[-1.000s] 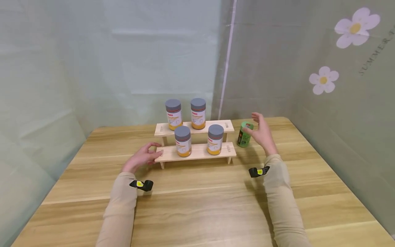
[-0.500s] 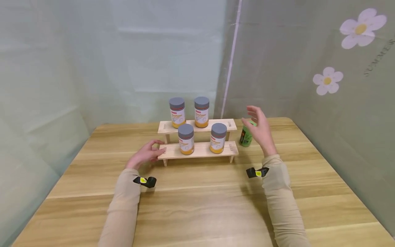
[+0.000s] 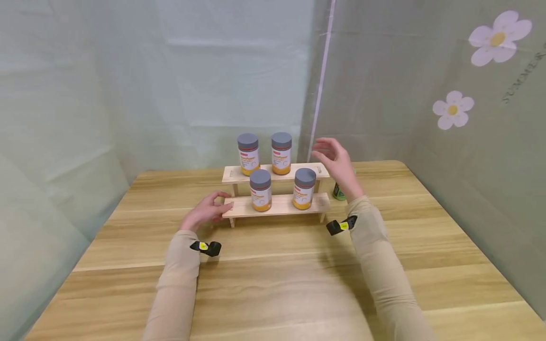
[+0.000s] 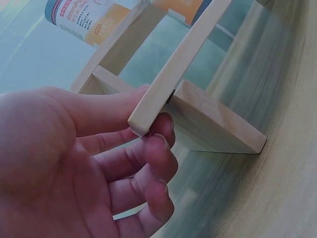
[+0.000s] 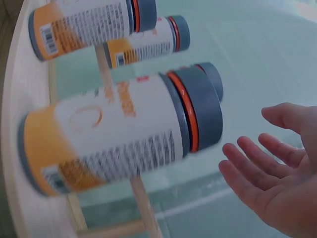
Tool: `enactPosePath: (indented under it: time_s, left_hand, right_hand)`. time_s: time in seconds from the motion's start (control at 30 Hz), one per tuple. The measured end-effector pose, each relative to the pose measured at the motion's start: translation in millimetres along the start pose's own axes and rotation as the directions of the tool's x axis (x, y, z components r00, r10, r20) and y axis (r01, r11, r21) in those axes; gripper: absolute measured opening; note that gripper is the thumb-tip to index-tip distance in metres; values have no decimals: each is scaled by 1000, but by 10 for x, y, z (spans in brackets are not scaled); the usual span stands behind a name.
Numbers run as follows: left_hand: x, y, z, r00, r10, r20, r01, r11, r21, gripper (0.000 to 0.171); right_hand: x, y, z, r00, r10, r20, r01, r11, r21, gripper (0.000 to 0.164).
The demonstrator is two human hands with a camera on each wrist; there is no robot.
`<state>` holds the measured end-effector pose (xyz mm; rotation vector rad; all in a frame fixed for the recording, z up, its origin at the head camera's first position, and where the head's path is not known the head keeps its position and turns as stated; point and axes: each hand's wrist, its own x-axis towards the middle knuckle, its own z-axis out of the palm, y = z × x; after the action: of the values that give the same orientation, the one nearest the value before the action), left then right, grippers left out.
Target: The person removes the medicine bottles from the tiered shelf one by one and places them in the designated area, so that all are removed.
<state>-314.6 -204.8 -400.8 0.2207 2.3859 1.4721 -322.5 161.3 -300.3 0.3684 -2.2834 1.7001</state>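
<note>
Left hand (image 3: 206, 211) pinching a wooden stand (image 3: 282, 204), right hand (image 3: 337, 163) empty near its jars (image 3: 303, 193).
Head view: the two-tier stand rests on the worktop (image 3: 273, 284), two upright jars on each tier; the left hand grips the lower tier's left end, the right is by the upper tier's right end, its wrist mostly hiding a green can (image 3: 339, 192). Left wrist view: thumb and fingers pinch the board; the wood looks stiff and light, so its end near the leg (image 4: 218, 116) seems a sound hold, kept level lest jars slide. Right wrist view: loosely spread fingers touch nothing; the smooth jars look rigid, perhaps slippery, best held round the body below the lid (image 5: 205, 109).
</note>
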Motion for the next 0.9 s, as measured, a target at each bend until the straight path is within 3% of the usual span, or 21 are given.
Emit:
enactPosePath:
  time_s: [0.2, 0.4, 0.6, 0.77, 0.9]
  left_hand:
    - [-7, 14, 15, 1000, -6, 1, 6, 1000, -15, 55]
    - [-15, 19, 2, 1000, -11, -7, 11, 1000, -8, 55]
    - [-1, 17, -8, 1000, -15, 0, 15, 1000, -12, 55]
    - [-124, 185, -4, 1000, -29, 12, 29, 1000, -9, 51]
    - [-70, 102, -6, 1000, -16, 6, 16, 1000, -1, 54]
  right_hand:
    - [169, -126, 88, 988, 74, 138, -62, 994, -91, 51]
    - [289, -184, 151, 957, 125, 260, -108, 991, -79, 57]
    - [365, -210, 220, 935, 177, 308, -166, 984, -62, 67]
    - [416, -209, 294, 919, 204, 339, -211, 977, -16, 70]
    - [458, -213, 368, 914, 216, 345, -236, 972, 15, 71]
